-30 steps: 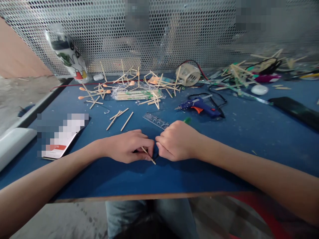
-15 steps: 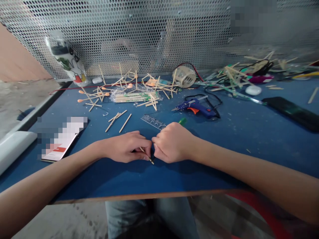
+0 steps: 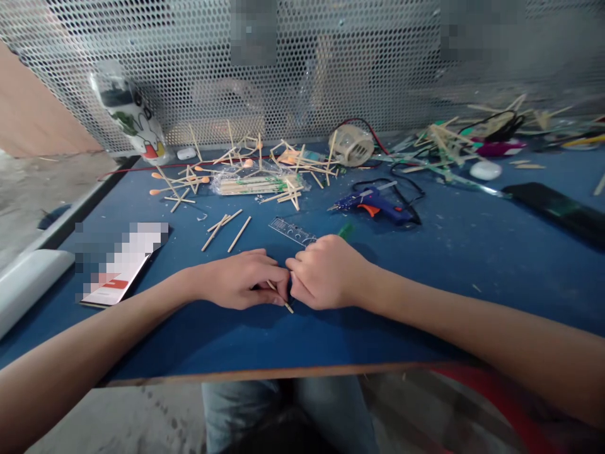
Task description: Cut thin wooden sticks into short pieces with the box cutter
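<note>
Pale wooden stick [image 3: 289,308]: clamped between the thumb and fingers of the left hand [image 3: 243,279], lower tip projecting beyond the fingertips toward the near edge of the blue table [image 3: 198,343]. Right hand [image 3: 331,274]: positioned just beside the left, fingers curled together into a fist; whether they enclose an object cannot be told. Clear ruler [image 3: 290,231]: flat on the table, one end hidden behind the right hand. Loose sticks [image 3: 239,234]: on the table, beyond the left hand. Blue glue gun [image 3: 378,205]: on its side beyond the right hand, orange trigger visible. Phone [image 3: 127,268]: beside the left forearm, screen lit. Stick packet [image 3: 255,183]: farther back, among joined sticks. Perforated metal panel [image 3: 378,69]: upright behind the table.
</note>
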`<state>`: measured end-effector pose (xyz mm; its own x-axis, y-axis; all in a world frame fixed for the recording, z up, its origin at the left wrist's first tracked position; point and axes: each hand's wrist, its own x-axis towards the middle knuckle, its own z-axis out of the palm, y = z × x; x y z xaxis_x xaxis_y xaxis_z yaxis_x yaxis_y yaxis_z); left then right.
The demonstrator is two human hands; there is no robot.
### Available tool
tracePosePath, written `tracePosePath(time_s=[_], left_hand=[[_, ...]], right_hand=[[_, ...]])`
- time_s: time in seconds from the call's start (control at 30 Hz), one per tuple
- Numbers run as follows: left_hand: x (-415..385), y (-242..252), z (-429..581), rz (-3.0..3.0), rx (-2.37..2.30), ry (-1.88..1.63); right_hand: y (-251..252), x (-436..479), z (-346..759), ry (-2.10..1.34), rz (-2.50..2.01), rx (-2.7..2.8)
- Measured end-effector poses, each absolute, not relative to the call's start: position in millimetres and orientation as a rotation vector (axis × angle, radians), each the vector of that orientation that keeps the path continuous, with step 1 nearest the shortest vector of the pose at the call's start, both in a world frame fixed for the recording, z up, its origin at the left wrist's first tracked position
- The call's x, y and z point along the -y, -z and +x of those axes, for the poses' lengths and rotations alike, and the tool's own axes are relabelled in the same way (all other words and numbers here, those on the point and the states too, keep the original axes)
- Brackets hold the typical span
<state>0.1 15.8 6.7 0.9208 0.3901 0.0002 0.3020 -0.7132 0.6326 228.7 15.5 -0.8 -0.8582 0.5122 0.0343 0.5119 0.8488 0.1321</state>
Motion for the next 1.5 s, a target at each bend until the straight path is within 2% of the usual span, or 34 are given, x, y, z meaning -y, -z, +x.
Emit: tracePosePath(time_s=[0.37, 0.57, 0.8, 1.03, 1.23, 1.4, 1.5], left_hand=[[-14, -8, 0, 2.445, -0.5, -0.188], [-15, -7, -2, 2.483, -0.499, -0.158], [-17, -5, -1, 2.425, -0.476, -0.202], [-16, -4, -2, 2.478, -0.455, -0.227], [-16, -5, 0, 2.439, -0.448, -0.267], [-16, -6, 1, 2.459, -0.455, -0.24], [-16, -6, 0, 2.442, -0.458, -0.23]], right_hand=[[2, -22, 231, -0.204, 0.799, -3.142], [0, -4, 230, -0.155, 1.012, -3.036], [0, -24, 231, -0.14, 0.897, -3.048], [0, -8, 230, -0.201, 0.988, -3.038], [4, -17, 233, -0.167, 0.731, -3.13], [3, -8, 233, -0.266, 0.927, -3.083], [1, -10, 232, -0.221, 0.854, -3.07]])
